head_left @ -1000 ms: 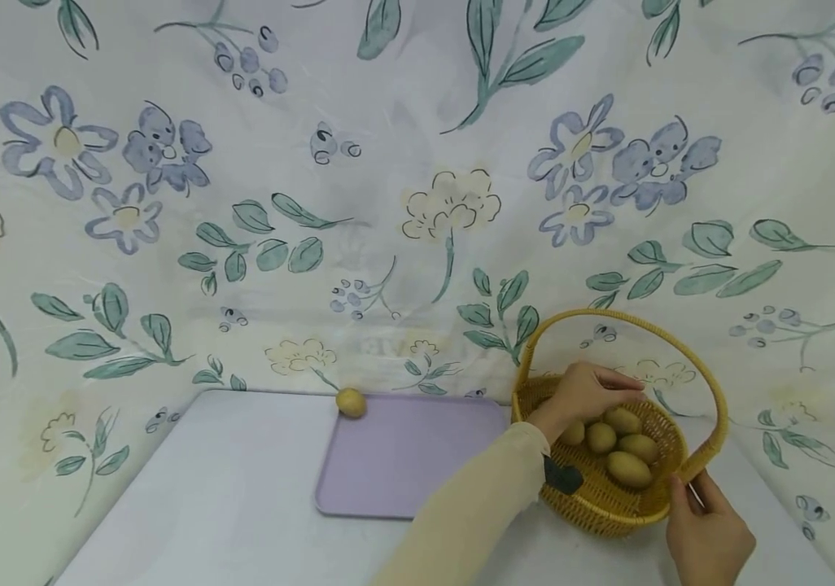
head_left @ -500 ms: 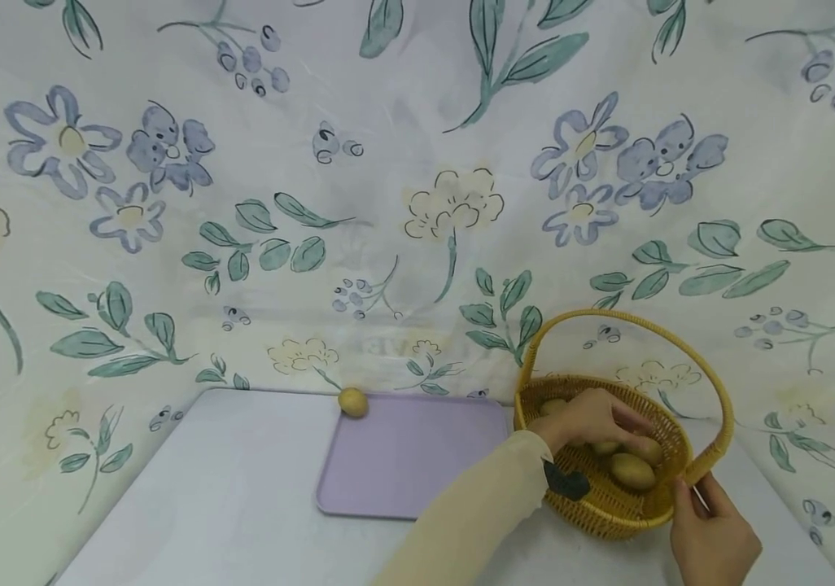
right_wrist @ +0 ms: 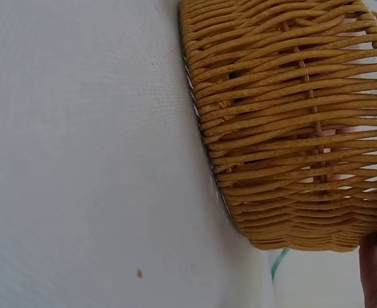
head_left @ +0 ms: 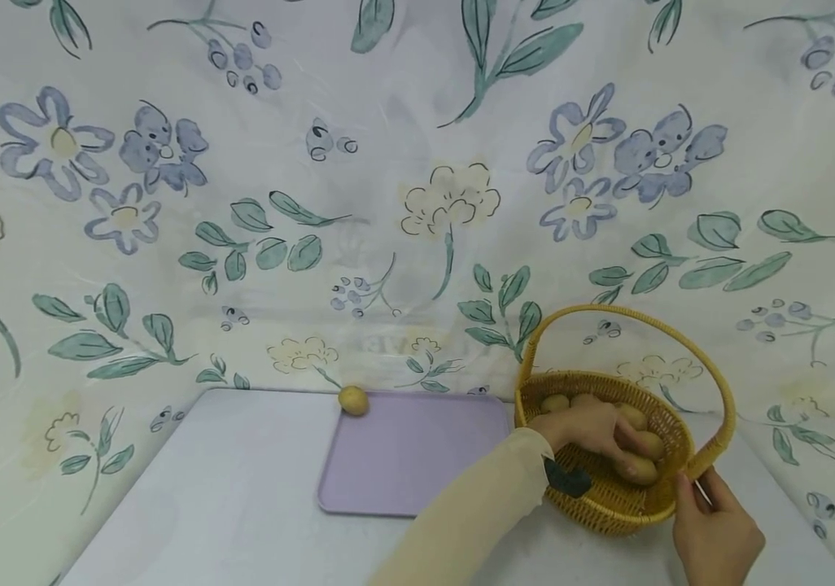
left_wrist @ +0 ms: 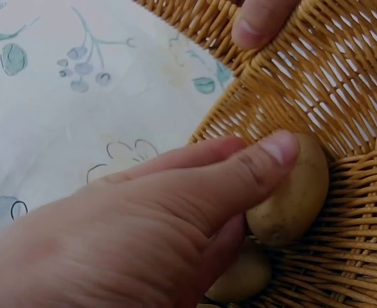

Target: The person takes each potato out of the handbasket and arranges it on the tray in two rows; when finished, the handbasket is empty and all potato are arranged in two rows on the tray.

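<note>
My left hand (head_left: 589, 427) reaches down inside a yellow-brown wicker basket (head_left: 593, 516) at the right of the head view. Its thumb and fingers pinch a potato (left_wrist: 297, 192), seen close up in the left wrist view, against the woven wall. Below that one lies another potato (left_wrist: 243, 276), partly covered by the fingers. Several more potatoes sit in the basket, some hidden by the hand. With thumb and fingers, my right hand (head_left: 718, 529) grips the basket's right rim at the foot of its arched handle (head_left: 640, 316).
A flat lilac tray (head_left: 417, 456) lies on the white table (head_left: 242, 480) left of the basket. At the tray's far left corner rests a single potato (head_left: 353, 400). Floral cloth (head_left: 417, 268) hangs behind the table.
My left hand has lowered deeper into the basket and moved onto a potato near the front right of the pile. My right hand keeps its grip on the rim.
</note>
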Tool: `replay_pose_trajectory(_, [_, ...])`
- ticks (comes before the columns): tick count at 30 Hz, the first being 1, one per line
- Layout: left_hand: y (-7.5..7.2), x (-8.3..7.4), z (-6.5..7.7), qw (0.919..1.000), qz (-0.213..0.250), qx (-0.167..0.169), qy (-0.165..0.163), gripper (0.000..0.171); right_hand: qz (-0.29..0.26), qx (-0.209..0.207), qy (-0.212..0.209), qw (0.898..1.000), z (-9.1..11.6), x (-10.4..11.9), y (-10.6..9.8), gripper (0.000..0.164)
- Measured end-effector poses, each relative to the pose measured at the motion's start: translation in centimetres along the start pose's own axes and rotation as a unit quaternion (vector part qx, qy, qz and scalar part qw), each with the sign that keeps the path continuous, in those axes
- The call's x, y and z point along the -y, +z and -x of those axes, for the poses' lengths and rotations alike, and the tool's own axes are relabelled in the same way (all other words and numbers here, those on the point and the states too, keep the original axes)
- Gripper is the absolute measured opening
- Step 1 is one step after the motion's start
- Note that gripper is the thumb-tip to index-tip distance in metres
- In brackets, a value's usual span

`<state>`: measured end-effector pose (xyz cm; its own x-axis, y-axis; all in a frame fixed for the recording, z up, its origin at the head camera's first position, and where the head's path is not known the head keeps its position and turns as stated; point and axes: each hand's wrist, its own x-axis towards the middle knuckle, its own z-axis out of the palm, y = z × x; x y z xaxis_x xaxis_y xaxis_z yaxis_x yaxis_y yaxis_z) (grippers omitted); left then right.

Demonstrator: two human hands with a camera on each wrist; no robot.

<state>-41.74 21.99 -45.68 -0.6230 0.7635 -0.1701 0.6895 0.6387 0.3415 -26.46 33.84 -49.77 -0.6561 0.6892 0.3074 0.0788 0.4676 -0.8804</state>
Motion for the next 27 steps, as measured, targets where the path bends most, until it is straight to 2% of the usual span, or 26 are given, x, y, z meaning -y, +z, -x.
replay_pose_trajectory(10, [0.32,0.11,0.16,0.9978,0.063,0.013,0.015,0.045,-0.014,-0.008,-0.016,1.000,0.16,0.15,0.06,0.037])
replay_pose_trajectory(14, [0.42,0.17,0.01,0.9974,0.067,0.016,0.022,0.046,-0.016,-0.009,-0.016,1.000,0.11,0.11,0.09,0.038])
replay_pose_trajectory(27, [0.62,0.07,-0.15,0.9970,0.066,0.020,0.034,0.049,-0.001,0.003,0.018,1.000,-0.06,0.03,-0.11,0.039])
